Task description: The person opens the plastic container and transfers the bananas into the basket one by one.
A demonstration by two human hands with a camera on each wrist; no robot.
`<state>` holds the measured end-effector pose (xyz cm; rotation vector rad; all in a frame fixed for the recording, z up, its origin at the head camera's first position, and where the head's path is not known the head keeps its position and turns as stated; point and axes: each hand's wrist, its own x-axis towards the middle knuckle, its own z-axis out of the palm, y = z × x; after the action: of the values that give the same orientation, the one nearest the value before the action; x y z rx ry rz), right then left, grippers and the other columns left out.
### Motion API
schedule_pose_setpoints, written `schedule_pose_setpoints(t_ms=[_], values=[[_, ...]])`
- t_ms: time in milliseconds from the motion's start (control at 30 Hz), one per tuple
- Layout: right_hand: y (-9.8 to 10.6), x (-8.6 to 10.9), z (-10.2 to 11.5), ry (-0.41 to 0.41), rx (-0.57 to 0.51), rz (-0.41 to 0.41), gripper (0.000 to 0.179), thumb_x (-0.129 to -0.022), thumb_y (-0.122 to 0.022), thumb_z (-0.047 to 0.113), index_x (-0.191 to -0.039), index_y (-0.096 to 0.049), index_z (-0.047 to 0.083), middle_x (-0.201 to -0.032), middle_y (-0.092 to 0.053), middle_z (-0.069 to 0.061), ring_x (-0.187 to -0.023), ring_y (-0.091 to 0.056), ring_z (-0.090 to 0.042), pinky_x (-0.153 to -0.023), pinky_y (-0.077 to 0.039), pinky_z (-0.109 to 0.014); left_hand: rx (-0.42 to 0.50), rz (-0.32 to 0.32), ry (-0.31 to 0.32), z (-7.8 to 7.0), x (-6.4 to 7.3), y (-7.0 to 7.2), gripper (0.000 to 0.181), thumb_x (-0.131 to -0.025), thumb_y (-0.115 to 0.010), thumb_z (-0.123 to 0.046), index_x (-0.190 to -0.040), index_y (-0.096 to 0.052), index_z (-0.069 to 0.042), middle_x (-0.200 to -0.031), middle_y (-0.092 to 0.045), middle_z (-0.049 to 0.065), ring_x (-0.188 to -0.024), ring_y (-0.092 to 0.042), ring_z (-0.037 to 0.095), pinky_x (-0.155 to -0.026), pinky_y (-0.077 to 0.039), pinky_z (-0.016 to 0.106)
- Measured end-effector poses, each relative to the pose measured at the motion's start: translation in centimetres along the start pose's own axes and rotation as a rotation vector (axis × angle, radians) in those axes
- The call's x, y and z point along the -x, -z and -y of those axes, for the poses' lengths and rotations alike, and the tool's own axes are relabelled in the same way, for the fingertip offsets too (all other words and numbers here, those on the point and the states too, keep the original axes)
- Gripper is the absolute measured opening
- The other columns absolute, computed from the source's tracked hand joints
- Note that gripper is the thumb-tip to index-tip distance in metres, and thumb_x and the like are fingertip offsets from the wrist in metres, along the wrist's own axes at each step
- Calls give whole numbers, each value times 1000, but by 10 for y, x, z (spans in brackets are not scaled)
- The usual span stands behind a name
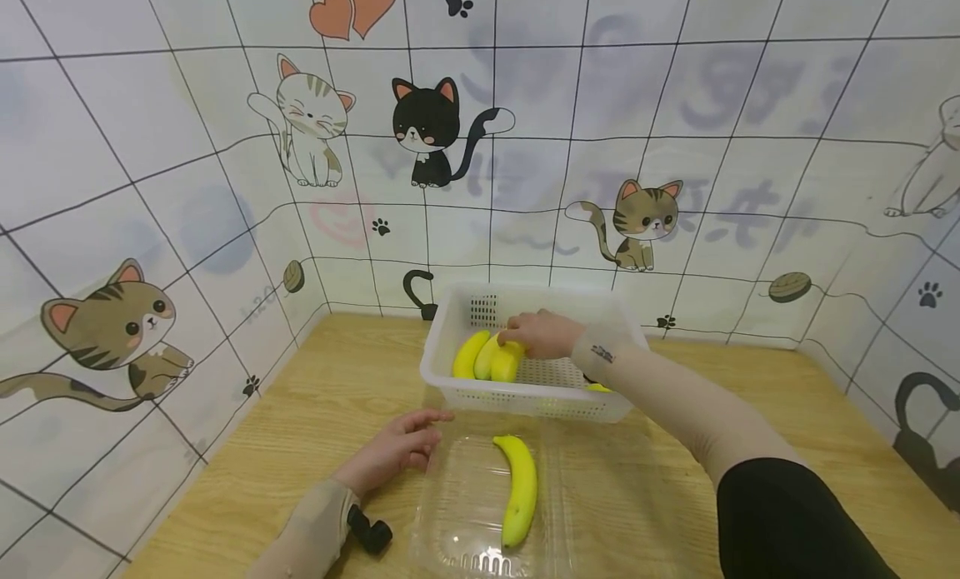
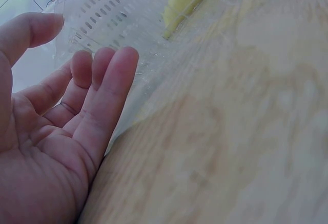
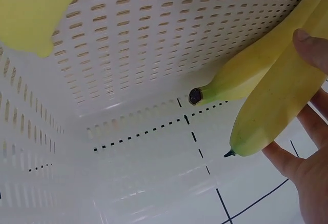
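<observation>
My right hand [image 1: 543,333] reaches into a white perforated basket [image 1: 536,402] and grips a yellow banana [image 1: 507,364]. In the right wrist view, the thumb and fingers lie on either side of that banana [image 3: 282,96], and another banana [image 3: 246,70] sits right against it. More bananas [image 1: 470,356] lie at the basket's left end. My left hand [image 1: 393,451] is beside the left edge of a clear plastic container [image 1: 457,500], fingers loosely bent and nothing in them. One banana [image 1: 521,491] lies lengthwise in the container. Whether the left fingertips touch the plastic, I cannot tell.
Partly hidden by the right forearm, a bit of yellow [image 1: 597,387] shows at the basket's right end. Clear plastic extends right of the container across the wooden table [image 1: 360,362]. Walls covered with a cat-patterned sheet [image 1: 525,179] stand behind and at both sides.
</observation>
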<state>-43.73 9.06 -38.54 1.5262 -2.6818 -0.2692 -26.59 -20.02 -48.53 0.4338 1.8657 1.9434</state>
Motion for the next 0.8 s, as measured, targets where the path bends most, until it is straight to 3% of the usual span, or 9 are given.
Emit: schedule_pose_setpoints(t_ms=[267, 800], values=[[-4, -4, -3, 11, 14, 22, 48, -86, -75, 12, -128, -60, 26, -123, -59, -3, -111, -55, -22, -88, -49, -43, 3, 23, -22, -1, 0, 2, 46, -99, -53, -14, -140, -41, 5, -83, -57, 6, -70, -56, 13, -63, -52, 27], [-16, -8, -1, -2, 56, 100, 46, -90, -70, 14, -131, -56, 29, -122, -57, -3, -108, -55, -22, -85, -50, -44, 5, 7, 3, -1, 0, 2, 44, -99, -55, -15, -138, -45, 1, -85, -56, 5, -72, -56, 14, -65, -52, 29]])
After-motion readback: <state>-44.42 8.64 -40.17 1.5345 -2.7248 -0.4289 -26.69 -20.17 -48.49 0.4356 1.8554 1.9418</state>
